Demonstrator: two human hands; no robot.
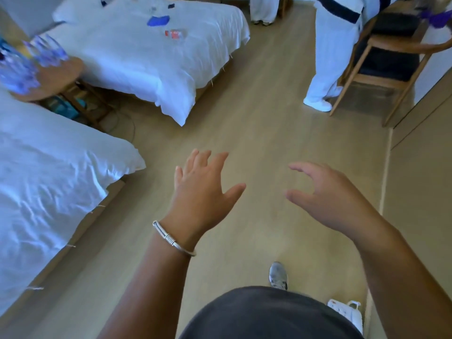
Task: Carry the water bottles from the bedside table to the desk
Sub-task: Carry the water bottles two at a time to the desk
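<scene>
Both hands empty: left hand [203, 189] with the silver bracelet has fingers spread, right hand [325, 192] loosely curved, holding nothing, both over bare wood floor. Clear blue-tinted plastic water bottles [29, 62] are clustered on the round wooden bedside table [61, 74] at 10 o'clock, between the two white beds, blurred so the count can't be told. Long wooden desk [396, 11] sits at 1 o'clock behind the wooden chair [381, 59]; whether any bottle is on it is unclear, possibly none. Judged: several carries left, next is a walk to the table.
</scene>
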